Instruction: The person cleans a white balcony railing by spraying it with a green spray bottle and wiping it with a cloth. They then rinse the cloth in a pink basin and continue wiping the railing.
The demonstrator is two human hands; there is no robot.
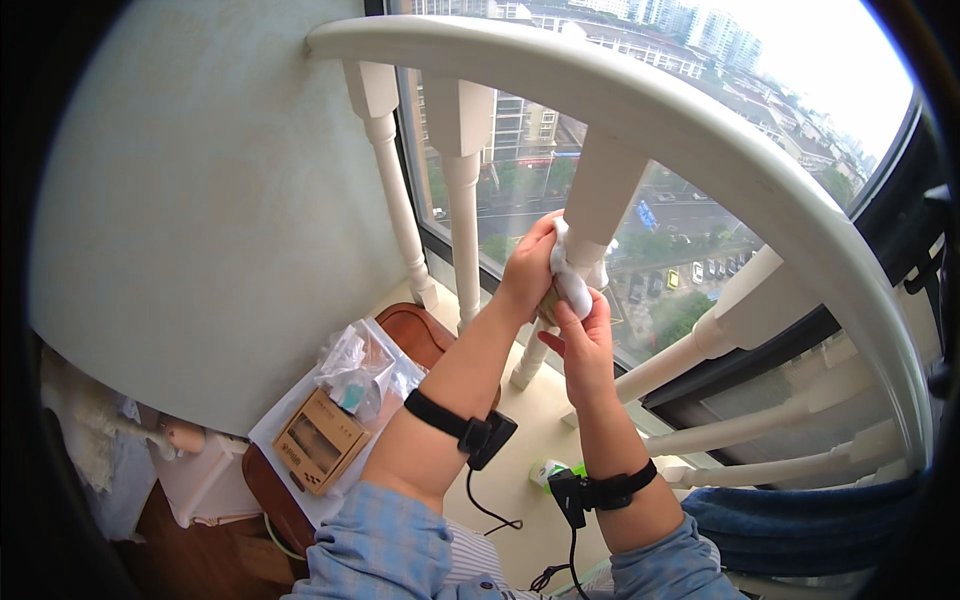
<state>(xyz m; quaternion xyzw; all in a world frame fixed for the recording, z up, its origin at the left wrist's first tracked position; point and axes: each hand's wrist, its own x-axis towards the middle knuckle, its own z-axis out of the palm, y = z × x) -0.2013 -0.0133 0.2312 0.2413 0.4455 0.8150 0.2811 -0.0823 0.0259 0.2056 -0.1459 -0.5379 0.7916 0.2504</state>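
A white cloth [572, 291] is wrapped partly around a cream turned baluster [606, 180], just below its square upper block. My left hand [531, 266] presses the cloth from the left side, its fingers partly hidden behind the baluster. Lower and to the right, my right hand [585, 337] pinches the cloth's lower end between thumb and fingers. Above both hands curves the glossy cream handrail [660, 82]. Each forearm wears a black strap with a small device and a cable.
On the left, a brown wooden stool or chair [412, 330] bears a cardboard box [321, 442] and clear plastic bags [356, 371]. A green and white container [547, 472] is below my forearms. Blue fabric [795, 529] lies at right. Window glass stands behind the balusters.
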